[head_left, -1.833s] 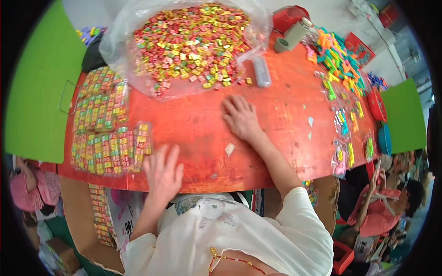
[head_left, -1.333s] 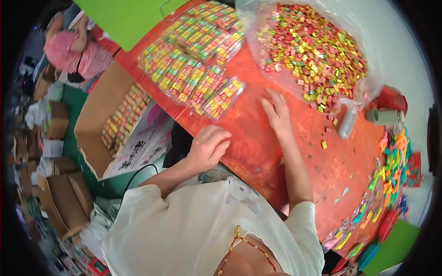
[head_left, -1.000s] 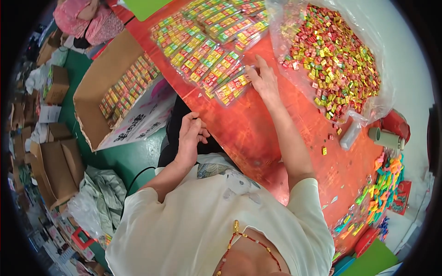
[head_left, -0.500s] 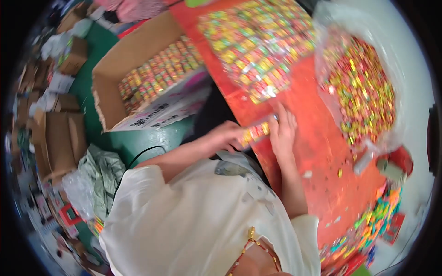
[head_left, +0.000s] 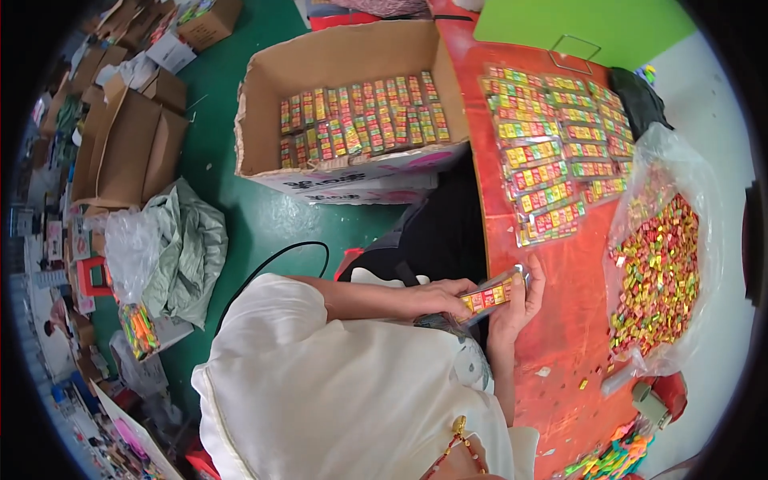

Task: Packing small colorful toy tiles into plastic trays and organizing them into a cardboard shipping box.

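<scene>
A slim clear pack [head_left: 486,298] with a row of small red and yellow wrapped pieces lies between my hands, over the table's near edge. My left hand [head_left: 442,298] has its fingers closed on the pack's left end. At the other end my right hand [head_left: 516,302] grips it, with the thumb along the pack and the fingers curled around its far side. Just beyond my right hand, many similar filled packs [head_left: 546,174] lie in rows on the red table [head_left: 560,336]. What the left fingertips touch is partly hidden.
An open carton [head_left: 276,76] holding rows of filled packs stands beyond my left arm. Loose wrapped pieces fill a clear plastic bag [head_left: 660,276] on the right. A green panel [head_left: 584,28] stands at the back. Boxes [head_left: 136,148] and a crumpled sack [head_left: 188,256] lie leftward on the floor.
The view has swung, so the carton, table and bag appear shifted. Both hands still hold the pack, now drawn closer together, with the left hand further along it.
</scene>
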`<state>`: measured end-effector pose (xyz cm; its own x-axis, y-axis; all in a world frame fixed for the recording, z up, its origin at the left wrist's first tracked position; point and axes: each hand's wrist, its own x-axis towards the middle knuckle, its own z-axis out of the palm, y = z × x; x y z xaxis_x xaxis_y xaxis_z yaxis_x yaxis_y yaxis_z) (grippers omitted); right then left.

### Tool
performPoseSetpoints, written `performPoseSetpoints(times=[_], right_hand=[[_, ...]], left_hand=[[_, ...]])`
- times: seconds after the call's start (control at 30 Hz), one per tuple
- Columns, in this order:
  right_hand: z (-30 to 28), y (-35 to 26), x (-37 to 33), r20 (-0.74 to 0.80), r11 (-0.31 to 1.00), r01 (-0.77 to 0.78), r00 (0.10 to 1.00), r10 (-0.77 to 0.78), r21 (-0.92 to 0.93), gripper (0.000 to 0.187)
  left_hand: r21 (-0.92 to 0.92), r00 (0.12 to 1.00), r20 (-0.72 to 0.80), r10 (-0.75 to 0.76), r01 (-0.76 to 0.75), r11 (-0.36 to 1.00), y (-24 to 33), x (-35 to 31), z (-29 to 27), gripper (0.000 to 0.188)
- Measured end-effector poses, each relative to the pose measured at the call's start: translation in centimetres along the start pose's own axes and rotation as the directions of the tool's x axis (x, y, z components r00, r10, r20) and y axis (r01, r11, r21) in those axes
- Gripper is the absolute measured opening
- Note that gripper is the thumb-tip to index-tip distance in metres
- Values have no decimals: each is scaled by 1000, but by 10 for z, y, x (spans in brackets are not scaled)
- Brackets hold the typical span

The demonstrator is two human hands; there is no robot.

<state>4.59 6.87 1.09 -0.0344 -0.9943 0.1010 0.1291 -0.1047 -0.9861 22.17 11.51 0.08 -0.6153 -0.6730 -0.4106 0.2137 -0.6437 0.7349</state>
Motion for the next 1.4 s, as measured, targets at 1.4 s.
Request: performPoseSetpoints(times=[1.4], right_hand=[[143,-39,99,684,927,221,727,51,-304,67]], left_hand=[[-188,606,-725,328,-633,751,169,-19,-245,42]])
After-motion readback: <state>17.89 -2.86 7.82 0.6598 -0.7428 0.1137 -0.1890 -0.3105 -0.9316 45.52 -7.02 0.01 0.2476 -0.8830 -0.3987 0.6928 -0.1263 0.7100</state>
